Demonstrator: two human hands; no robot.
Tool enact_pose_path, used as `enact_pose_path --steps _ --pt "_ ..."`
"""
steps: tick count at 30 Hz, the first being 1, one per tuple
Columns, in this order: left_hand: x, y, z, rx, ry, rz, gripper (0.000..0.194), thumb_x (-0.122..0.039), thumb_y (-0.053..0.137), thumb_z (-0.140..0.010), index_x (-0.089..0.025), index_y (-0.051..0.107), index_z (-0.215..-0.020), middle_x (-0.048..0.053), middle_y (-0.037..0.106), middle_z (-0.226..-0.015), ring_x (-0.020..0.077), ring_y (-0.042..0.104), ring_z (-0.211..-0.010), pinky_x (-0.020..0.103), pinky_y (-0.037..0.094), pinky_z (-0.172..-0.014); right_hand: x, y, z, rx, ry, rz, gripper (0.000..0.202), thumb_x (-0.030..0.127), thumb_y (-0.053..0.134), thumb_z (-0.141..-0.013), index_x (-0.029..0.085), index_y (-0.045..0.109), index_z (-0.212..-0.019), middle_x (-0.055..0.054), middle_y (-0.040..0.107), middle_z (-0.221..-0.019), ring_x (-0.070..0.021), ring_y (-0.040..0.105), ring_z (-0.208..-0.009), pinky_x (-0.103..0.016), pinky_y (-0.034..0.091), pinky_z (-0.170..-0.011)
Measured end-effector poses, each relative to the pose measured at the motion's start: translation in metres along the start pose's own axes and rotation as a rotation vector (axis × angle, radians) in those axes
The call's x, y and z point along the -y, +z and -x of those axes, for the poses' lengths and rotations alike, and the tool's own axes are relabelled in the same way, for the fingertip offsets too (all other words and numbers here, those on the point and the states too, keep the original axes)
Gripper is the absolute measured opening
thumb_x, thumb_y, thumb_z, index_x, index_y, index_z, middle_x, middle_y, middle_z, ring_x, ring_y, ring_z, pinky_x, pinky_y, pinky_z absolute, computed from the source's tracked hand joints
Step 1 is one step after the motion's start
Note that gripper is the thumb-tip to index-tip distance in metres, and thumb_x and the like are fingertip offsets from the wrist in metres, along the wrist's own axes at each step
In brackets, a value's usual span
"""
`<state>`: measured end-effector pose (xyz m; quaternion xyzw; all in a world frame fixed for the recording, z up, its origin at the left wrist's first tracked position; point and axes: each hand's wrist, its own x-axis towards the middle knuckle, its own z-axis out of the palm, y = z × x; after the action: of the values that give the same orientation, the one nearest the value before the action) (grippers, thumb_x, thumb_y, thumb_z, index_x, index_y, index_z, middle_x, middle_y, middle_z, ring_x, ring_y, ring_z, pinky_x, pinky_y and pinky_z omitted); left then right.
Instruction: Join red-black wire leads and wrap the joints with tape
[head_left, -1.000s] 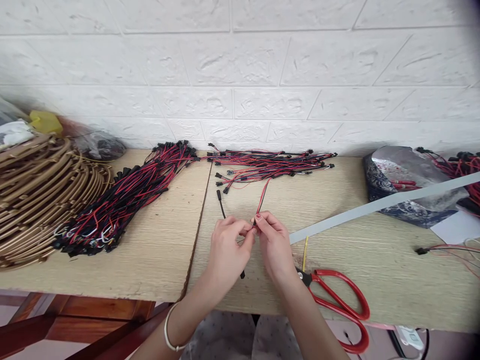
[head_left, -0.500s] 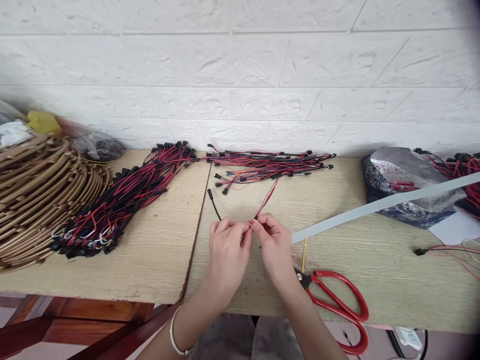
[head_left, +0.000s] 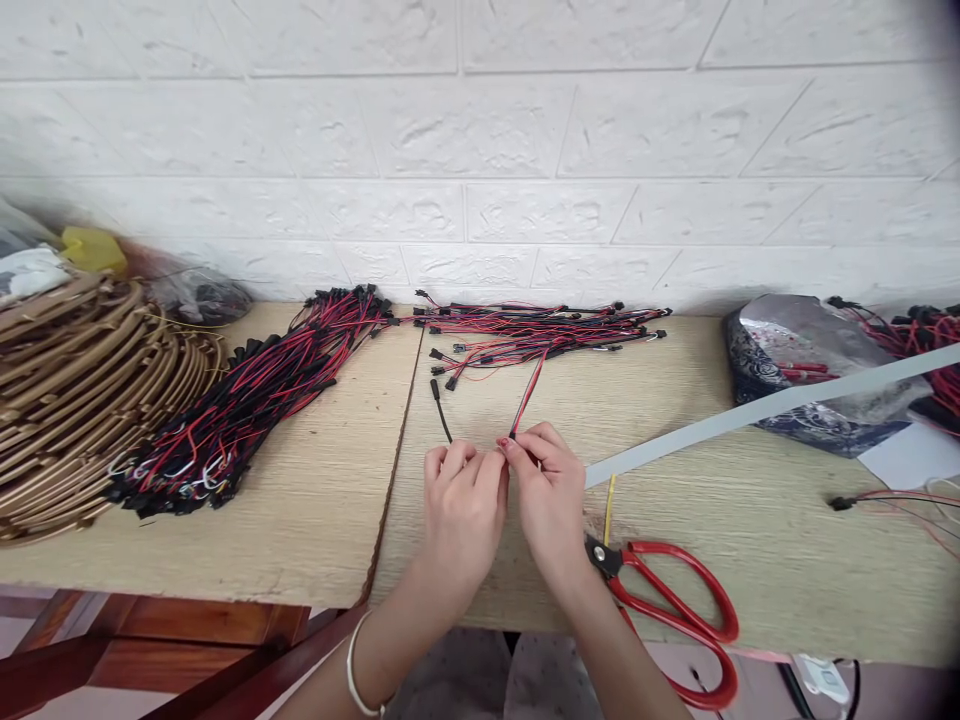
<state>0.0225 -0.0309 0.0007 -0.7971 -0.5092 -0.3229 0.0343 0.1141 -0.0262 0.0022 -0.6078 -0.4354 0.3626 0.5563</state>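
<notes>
My left hand (head_left: 465,505) is closed on a black cable (head_left: 442,410), whose connector end sticks out above the knuckles. Fingertips touching it, my right hand (head_left: 549,485) pinches a bundle of red, black and white wires (head_left: 529,395) that reaches up toward the wire pile (head_left: 540,328) near the wall. The spot where both sets of fingers meet is mostly hidden. Red-handled scissors (head_left: 675,590) lie beside my right wrist, next to a thin yellow strip (head_left: 609,508).
A large wire bundle (head_left: 262,395) and stacked bamboo-like rings (head_left: 97,400) are at the left. A long grey strip (head_left: 720,422) runs rightward across a patterned bag (head_left: 810,385). More wires (head_left: 926,335) lie at the far right. The wooden table (head_left: 322,520) has a seam.
My left hand has shifted slightly right, closer against my right hand. The black cable's free end has moved right with it, and the wires at my right hand have tilted slightly.
</notes>
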Motion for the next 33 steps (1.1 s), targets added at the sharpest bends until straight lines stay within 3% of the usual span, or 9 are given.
enact_pose_path --steps 6,8,12,18,23,26,29,33 --pt "0.002 0.001 0.001 0.037 0.017 0.018 0.025 -0.009 0.051 -0.088 -0.016 0.056 -0.065 0.002 0.058 -0.055 0.0194 0.051 -0.067 0.032 0.033 -0.067 -0.008 -0.003 -0.003 0.032 -0.079 0.095 0.023 0.022 0.055 -0.082 0.021 0.063 -0.06 -0.001 0.055 -0.073 -0.0159 0.05 -0.068 -0.03 0.036 -0.063" --pt "0.003 0.0 -0.001 0.074 -0.057 0.106 0.023 -0.009 0.051 -0.088 -0.016 0.057 -0.067 0.002 0.059 -0.058 0.0189 0.052 -0.069 0.031 0.034 -0.067 -0.011 -0.006 -0.005 0.109 -0.013 -0.043 0.019 0.026 0.057 -0.081 0.021 0.069 -0.067 -0.003 0.059 -0.079 -0.0173 0.052 -0.074 -0.031 0.039 -0.069" --pt "0.007 -0.007 -0.009 0.193 -0.329 0.392 0.022 -0.009 0.052 -0.085 -0.017 0.057 -0.066 0.001 0.061 -0.07 0.017 0.055 -0.075 0.028 0.038 -0.07 -0.018 -0.009 -0.011 0.281 0.277 -0.501 0.016 0.033 0.063 -0.076 0.022 0.075 -0.078 -0.003 0.066 -0.081 -0.0175 0.053 -0.076 -0.031 0.039 -0.069" --pt "0.009 -0.014 -0.014 0.289 -0.464 0.578 0.027 -0.014 0.049 -0.086 -0.018 0.053 -0.06 -0.001 0.055 -0.065 0.0153 0.054 -0.07 0.026 0.038 -0.067 -0.016 -0.004 -0.011 0.309 0.408 -0.753 0.009 0.03 0.073 -0.068 0.022 0.075 -0.072 0.0 0.062 -0.068 -0.0135 0.047 -0.065 -0.027 0.036 -0.06" --pt "0.01 -0.011 -0.014 0.277 -0.443 0.541 0.026 -0.015 0.05 -0.086 -0.018 0.054 -0.06 -0.001 0.056 -0.066 0.0155 0.054 -0.071 0.027 0.038 -0.068 -0.013 0.0 -0.01 0.225 0.361 -0.714 0.01 0.028 0.074 -0.066 0.019 0.07 -0.063 0.001 0.058 -0.07 -0.0131 0.048 -0.067 -0.026 0.036 -0.058" --pt "0.011 -0.012 -0.014 0.25 -0.421 0.467 0.024 -0.013 0.051 -0.085 -0.018 0.056 -0.063 0.0 0.058 -0.068 0.0163 0.054 -0.073 0.028 0.038 -0.068 -0.013 0.002 -0.01 0.261 0.326 -0.667 0.014 0.033 0.069 -0.072 0.019 0.067 -0.067 0.002 0.056 -0.066 -0.012 0.046 -0.061 -0.026 0.037 -0.058" --pt "0.011 -0.013 -0.012 0.223 -0.349 0.415 0.021 -0.009 0.05 -0.085 -0.017 0.058 -0.067 0.0 0.059 -0.069 0.0166 0.054 -0.073 0.029 0.038 -0.07 -0.011 0.003 -0.009 0.253 0.227 -0.514 0.019 0.035 0.063 -0.078 0.02 0.062 -0.066 0.003 0.054 -0.066 -0.0121 0.047 -0.061 -0.026 0.038 -0.061" --pt "0.009 -0.011 -0.007 0.163 -0.237 0.305 0.02 -0.006 0.05 -0.085 -0.016 0.058 -0.07 0.001 0.06 -0.067 0.0168 0.052 -0.07 0.03 0.037 -0.068 -0.006 0.005 -0.005 0.151 0.105 -0.315 0.024 0.031 0.057 -0.083 0.019 0.057 -0.062 0.003 0.05 -0.067 -0.0128 0.048 -0.066 -0.025 0.038 -0.063"
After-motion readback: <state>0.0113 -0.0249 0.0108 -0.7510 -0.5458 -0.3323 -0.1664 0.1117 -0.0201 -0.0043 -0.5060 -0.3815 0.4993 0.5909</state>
